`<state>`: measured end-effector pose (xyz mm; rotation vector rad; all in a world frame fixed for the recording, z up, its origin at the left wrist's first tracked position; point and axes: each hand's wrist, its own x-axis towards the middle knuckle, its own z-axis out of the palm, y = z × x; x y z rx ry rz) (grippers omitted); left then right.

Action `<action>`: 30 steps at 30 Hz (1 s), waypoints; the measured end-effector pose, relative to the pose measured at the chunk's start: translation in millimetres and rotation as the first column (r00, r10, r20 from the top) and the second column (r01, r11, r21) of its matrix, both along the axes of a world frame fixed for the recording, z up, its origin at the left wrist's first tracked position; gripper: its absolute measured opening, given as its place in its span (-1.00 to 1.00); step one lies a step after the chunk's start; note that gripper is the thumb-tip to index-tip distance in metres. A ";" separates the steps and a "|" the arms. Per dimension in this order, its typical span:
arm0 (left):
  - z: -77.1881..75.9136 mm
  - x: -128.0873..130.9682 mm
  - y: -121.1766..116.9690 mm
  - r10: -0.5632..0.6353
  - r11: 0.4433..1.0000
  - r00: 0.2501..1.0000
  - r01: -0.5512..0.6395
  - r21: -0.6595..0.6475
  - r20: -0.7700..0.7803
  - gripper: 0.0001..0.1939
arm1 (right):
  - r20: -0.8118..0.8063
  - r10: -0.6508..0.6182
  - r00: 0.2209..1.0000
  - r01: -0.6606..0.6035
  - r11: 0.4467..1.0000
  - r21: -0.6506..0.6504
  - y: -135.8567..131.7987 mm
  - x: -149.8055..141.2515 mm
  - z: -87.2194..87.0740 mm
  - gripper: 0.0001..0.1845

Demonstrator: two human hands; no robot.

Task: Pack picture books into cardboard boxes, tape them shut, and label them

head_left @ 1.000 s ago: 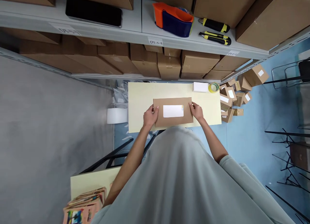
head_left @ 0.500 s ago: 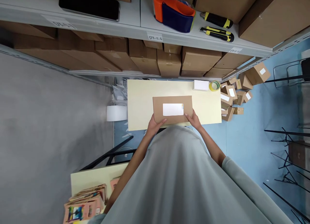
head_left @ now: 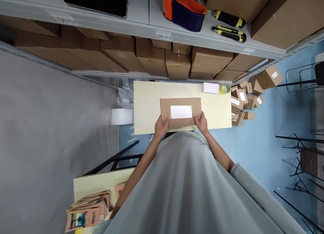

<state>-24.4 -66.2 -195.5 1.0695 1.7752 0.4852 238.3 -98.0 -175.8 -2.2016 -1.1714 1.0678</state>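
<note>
A flat brown cardboard box [head_left: 165,107] with a white label [head_left: 181,112] on its top face is held over the near part of the pale yellow table [head_left: 146,92]. My left hand [head_left: 161,126] grips its lower left corner, thumb on top and fingers out of sight underneath. At the lower right corner my right hand [head_left: 201,123] grips it the same way, its thumb lying near the label. Behind the box, at the table's far right, are a white stack of labels or small box [head_left: 210,88] and a roll of tape [head_left: 224,89].
A metal shelf [head_left: 121,20] with cardboard boxes [head_left: 177,63] overhangs the far side. On it lie a phone [head_left: 96,3], an orange and blue tape dispenser [head_left: 186,11] and box cutters [head_left: 229,33]. Labelled parcels [head_left: 240,95] pile at right; magazines [head_left: 86,215] lie lower left.
The left thumb has shifted from lying along the box's near edge to pointing up beside the label. Both hands still hold the box, which has barely moved; the view has tilted slightly.
</note>
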 end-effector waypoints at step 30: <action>39.4 -11.4 26.6 0.084 0.979 0.992 -0.100 0.179 0.095 -0.49 | 0.152 0.066 0.986 -0.084 0.990 0.116 38.0 32.1 58.9 -0.29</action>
